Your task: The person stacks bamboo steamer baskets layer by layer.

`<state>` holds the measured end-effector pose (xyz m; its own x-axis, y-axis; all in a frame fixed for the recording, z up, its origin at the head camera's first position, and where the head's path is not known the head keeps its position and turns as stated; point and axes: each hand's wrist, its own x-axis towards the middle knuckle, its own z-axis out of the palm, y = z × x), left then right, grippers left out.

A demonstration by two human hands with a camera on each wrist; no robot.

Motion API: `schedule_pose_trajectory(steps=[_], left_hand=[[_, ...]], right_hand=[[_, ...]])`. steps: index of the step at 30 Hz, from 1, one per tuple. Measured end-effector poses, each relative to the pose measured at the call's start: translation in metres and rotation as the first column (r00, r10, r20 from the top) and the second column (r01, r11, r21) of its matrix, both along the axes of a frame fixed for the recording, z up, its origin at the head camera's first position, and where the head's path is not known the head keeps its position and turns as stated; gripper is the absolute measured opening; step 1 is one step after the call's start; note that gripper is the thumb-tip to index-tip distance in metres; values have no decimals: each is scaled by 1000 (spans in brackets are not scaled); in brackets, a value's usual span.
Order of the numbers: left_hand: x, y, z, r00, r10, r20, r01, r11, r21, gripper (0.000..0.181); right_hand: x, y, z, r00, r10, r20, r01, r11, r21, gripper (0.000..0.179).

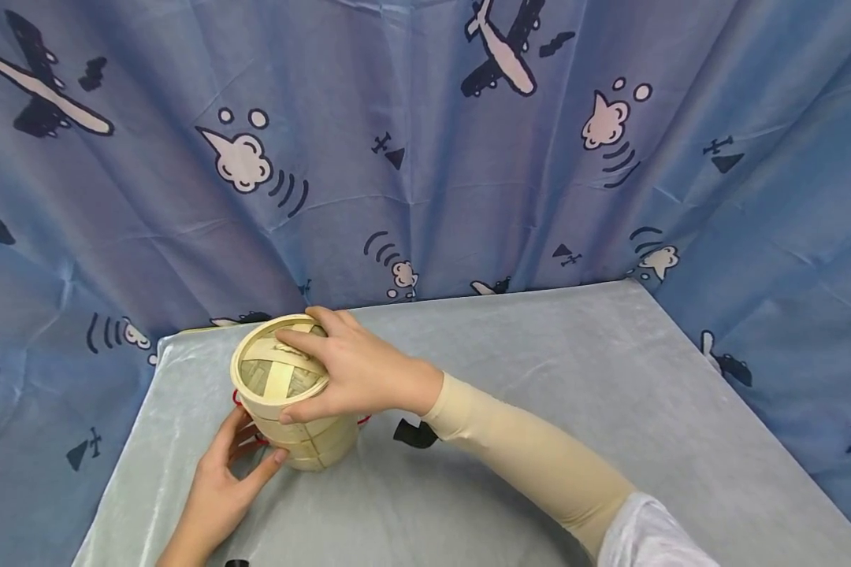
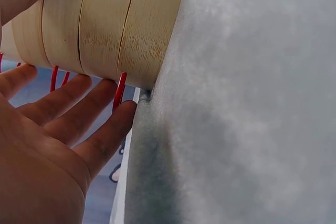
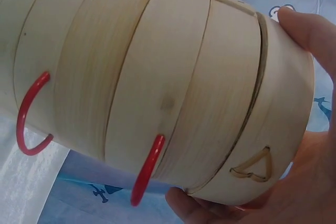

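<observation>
A stacked bamboo steamer point(image 1: 322, 445) with a woven lid point(image 1: 278, 379) stands at the table's left side. My right hand point(image 1: 365, 370) grips the lid from above, fingers over its top and thumb on the near rim. In the right wrist view, a dark seam runs between the lid point(image 3: 286, 98) and the tier beneath. My left hand point(image 1: 216, 480) holds the lower tiers, thumb in front and fingers round the far left side. Red loop handles point(image 2: 119, 90) stick out by those fingertips. The steamer's base point(image 2: 147, 40) sits against the cloth in the left wrist view.
Grey plush cloth point(image 1: 539, 378) covers the table. A small black object point(image 1: 416, 435) lies right of the steamer, and another black piece point(image 1: 237, 563) shows at the bottom edge. Blue curtains point(image 1: 411, 157) with airplane prints hang behind and at the sides.
</observation>
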<state>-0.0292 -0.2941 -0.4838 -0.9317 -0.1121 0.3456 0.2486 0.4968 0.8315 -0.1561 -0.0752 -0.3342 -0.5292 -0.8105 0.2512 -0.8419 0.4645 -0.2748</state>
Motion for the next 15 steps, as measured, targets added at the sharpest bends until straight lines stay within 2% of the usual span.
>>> schedule_pose_trajectory(steps=[5,15], left_hand=[[-1,-1,0,1000,18,-3,-18,1000,-9,88],[0,1,1,1000,23,11,-23,1000,-18,85]], right_hand=[[2,-2,0,1000,26,-13,-27,1000,-11,98],[6,0,-2,1000,0,16,0,1000,-10,100]])
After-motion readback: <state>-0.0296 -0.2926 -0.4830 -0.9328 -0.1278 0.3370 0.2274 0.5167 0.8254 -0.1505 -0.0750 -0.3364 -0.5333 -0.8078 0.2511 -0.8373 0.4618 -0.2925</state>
